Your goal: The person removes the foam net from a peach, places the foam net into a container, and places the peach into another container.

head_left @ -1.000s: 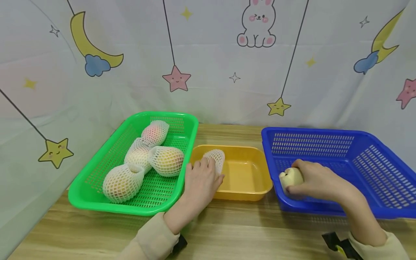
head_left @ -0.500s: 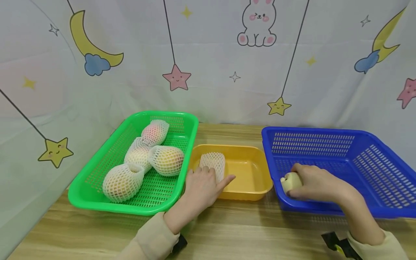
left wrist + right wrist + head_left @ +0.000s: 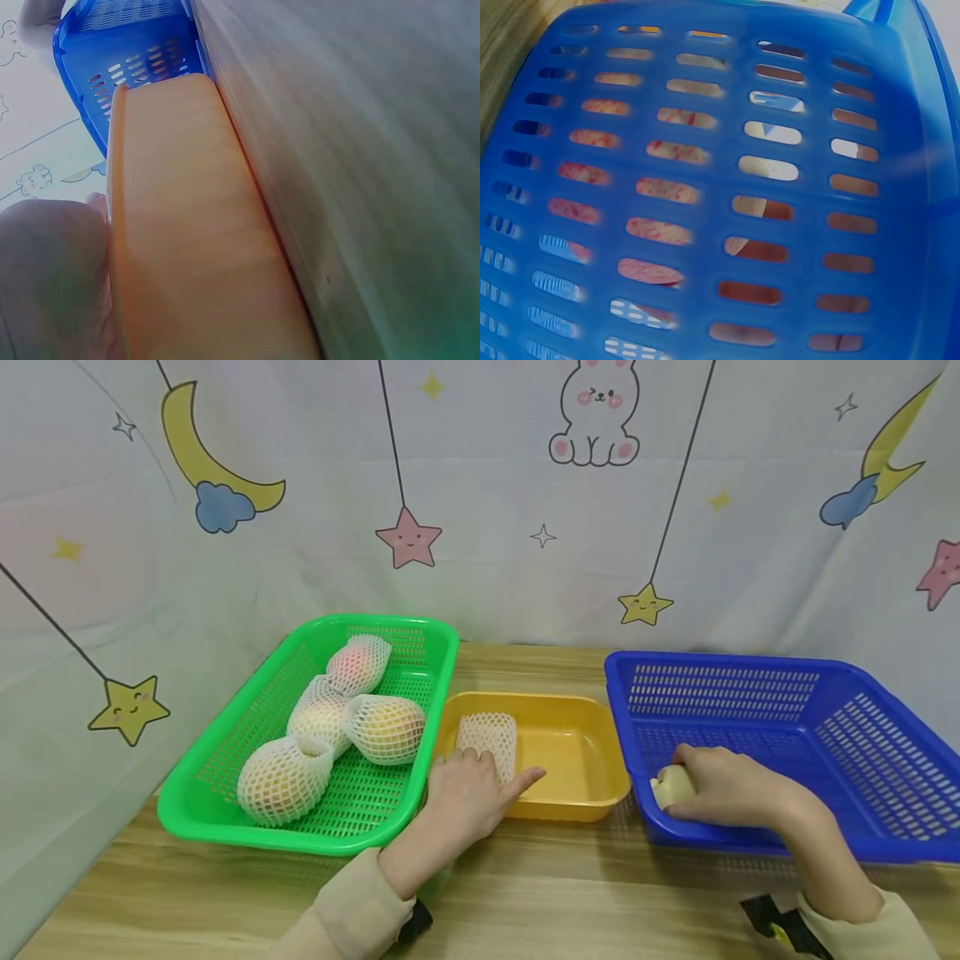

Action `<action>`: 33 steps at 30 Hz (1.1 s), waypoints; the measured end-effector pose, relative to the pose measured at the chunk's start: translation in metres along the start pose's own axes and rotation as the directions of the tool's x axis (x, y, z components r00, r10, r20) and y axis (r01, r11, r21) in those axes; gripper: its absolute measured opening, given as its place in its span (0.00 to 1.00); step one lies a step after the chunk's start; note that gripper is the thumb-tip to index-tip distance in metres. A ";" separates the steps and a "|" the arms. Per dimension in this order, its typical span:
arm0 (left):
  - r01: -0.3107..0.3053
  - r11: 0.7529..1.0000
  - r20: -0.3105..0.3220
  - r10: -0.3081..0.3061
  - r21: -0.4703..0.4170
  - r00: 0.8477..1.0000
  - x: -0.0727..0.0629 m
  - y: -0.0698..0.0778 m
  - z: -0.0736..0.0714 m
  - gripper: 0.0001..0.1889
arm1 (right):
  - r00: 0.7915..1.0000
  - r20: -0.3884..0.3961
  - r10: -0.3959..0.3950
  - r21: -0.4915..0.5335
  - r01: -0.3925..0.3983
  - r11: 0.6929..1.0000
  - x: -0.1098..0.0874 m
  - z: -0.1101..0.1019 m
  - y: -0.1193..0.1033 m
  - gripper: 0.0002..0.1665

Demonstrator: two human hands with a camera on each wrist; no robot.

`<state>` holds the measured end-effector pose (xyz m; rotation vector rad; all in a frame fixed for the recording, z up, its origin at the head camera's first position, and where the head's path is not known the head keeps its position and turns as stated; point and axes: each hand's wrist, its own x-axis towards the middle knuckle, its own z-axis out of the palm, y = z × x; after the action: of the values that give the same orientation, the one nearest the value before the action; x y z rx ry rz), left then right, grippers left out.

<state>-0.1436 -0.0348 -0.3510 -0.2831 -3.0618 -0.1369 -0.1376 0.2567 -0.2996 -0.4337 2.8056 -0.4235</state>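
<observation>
In the head view my right hand (image 3: 731,787) grips a pale yellow peach (image 3: 672,787) low inside the blue basket (image 3: 720,837), near its left front corner. The right wrist view shows the peach's red-streaked skin (image 3: 667,190) through the slots of the basket wall. My left hand (image 3: 468,793) reaches over the front rim of the yellow tray (image 3: 573,760), thumb stretched out to the right. Its fingertips are hidden, right at a flattened white foam net sleeve (image 3: 491,739) lying in the tray. In the left wrist view that hand (image 3: 52,270) shows beside the tray's rim.
A green basket (image 3: 300,842) on the left holds several fruits in foam nets (image 3: 285,781). The yellow tray sits between the two baskets on the wooden table (image 3: 570,893). Behind them hangs a printed cloth (image 3: 495,593).
My left hand has let go of the foam net, which now lies flatter in the tray, and its thumb has spread. My right hand has lowered the peach slightly into the blue basket.
</observation>
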 end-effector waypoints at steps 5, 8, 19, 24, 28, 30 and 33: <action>0.002 1.000 -0.012 -0.002 0.016 1.000 0.000 0.000 -0.001 0.48 | 1.000 0.010 0.003 -0.004 -0.003 1.000 0.001 0.001 0.001 0.28; 0.006 1.000 -0.017 -0.005 0.019 1.000 -0.001 0.000 -0.001 0.49 | 1.000 0.011 0.002 -0.011 -0.002 1.000 0.001 0.002 0.001 0.29; 0.019 0.999 -0.049 -0.017 0.048 0.999 -0.003 0.001 -0.002 0.48 | 1.000 0.020 0.002 -0.031 -0.002 1.000 0.003 0.002 0.003 0.28; 0.012 0.997 -0.098 -0.004 0.076 0.995 -0.006 0.001 -0.003 0.47 | 1.000 0.010 -0.010 -0.035 0.010 0.999 0.003 0.002 0.004 0.26; 0.011 0.996 -0.138 0.001 0.084 0.990 -0.006 0.001 -0.003 0.45 | 1.000 0.010 -0.004 -0.032 0.004 0.999 0.003 0.002 0.004 0.28; 0.011 0.996 -0.155 0.002 0.083 0.988 -0.008 0.001 -0.004 0.44 | 1.000 0.006 -0.002 -0.033 0.002 0.999 0.003 0.002 0.004 0.30; 0.001 0.995 -0.185 0.017 0.099 0.983 -0.010 0.002 -0.006 0.43 | 1.000 -0.014 -0.006 -0.044 0.006 0.999 0.003 0.002 0.003 0.34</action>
<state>-0.1331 -0.0353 -0.3456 -0.2610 -2.8707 -0.0106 -0.1409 0.2581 -0.3031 -0.4505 2.8329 -0.3678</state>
